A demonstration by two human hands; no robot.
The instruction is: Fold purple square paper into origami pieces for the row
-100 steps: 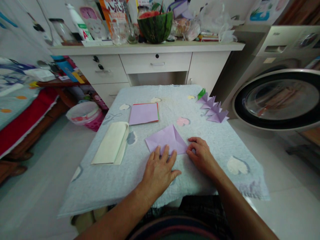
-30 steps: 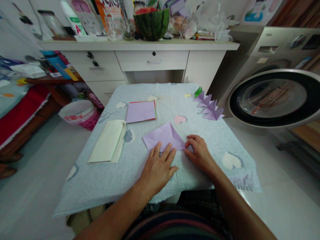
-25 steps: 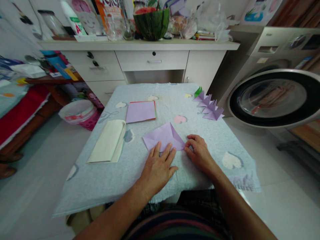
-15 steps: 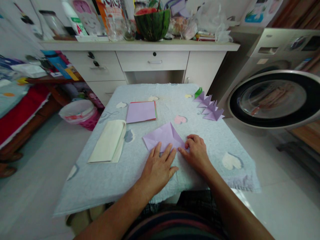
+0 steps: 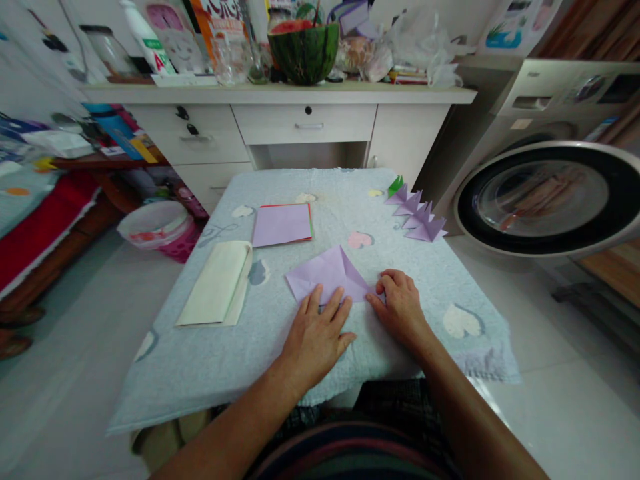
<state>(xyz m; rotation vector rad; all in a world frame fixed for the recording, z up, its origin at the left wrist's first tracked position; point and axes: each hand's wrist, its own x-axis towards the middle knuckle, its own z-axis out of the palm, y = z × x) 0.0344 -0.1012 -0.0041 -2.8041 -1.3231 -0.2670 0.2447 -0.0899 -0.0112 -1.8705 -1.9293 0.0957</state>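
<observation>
A sheet of purple origami paper [image 5: 327, 270], partly folded with creases and a raised point at the top, lies on the cloth-covered table. My left hand [image 5: 320, 327] rests flat on its lower edge, fingers spread. At the paper's right corner, my right hand [image 5: 400, 303] has its fingers curled and the thumb against the tip; the exact grip is partly hidden. Behind the sheet sits a stack of square coloured paper [image 5: 283, 225], purple on top. Farther right stands a row of folded purple pieces [image 5: 420, 215] with a green piece [image 5: 395, 186] at its far end.
A folded pale-green cloth or paper [image 5: 215, 283] lies at the left of the table [image 5: 200, 373]. Beyond is a white counter [image 5: 280, 95] bearing a cut watermelon [image 5: 305, 53]. A washing machine [image 5: 537, 100] with its door open stands right; a pink bin [image 5: 175, 230] is left.
My right hand has slid slightly to the right along the paper's lower edge, out to its corner. My left hand stays in place on the sheet.
</observation>
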